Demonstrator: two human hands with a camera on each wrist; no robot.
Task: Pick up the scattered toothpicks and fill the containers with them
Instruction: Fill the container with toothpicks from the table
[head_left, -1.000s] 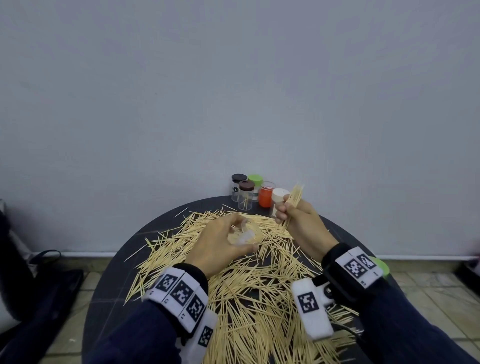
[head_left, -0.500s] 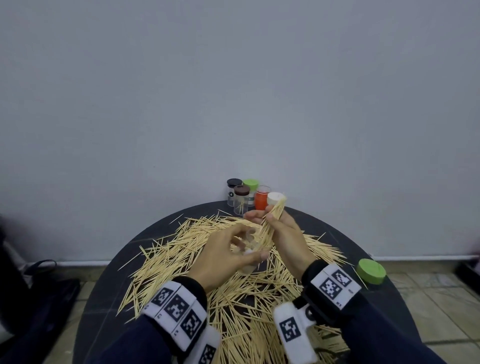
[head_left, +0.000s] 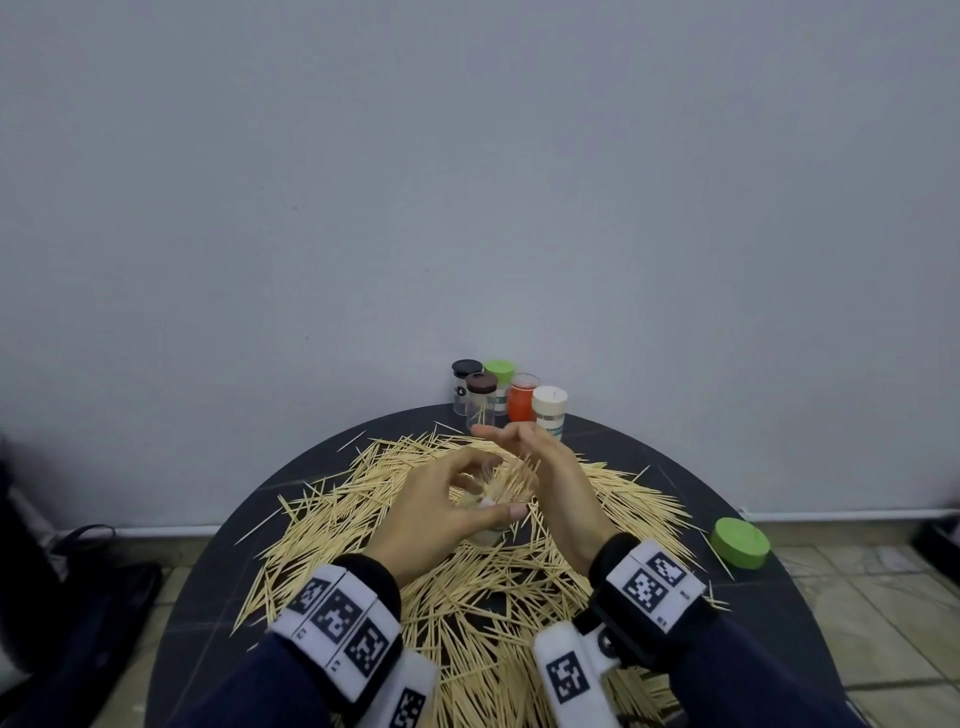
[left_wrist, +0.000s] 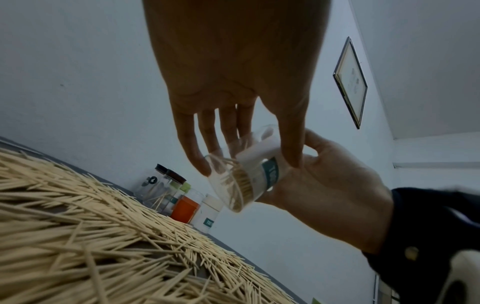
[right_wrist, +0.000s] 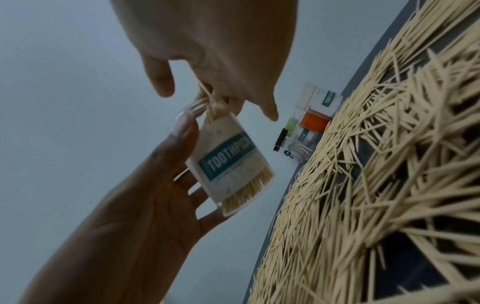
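Left hand (head_left: 431, 512) grips a clear toothpick container (right_wrist: 228, 162) above the table's (head_left: 810, 613) centre; right hand (head_left: 545, 467), fingers spread, rests at its open mouth; scattered toothpicks (head_left: 467, 587) cover the table.

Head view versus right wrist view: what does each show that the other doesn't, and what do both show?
Head only: the loose green lid at the table's right edge and both wristbands. Right wrist only: the TOOTHPICK label on the clear container, already well stocked. Both: the left hand gripping that container, the right hand at its mouth, scattered toothpicks, and the jars by the wall.
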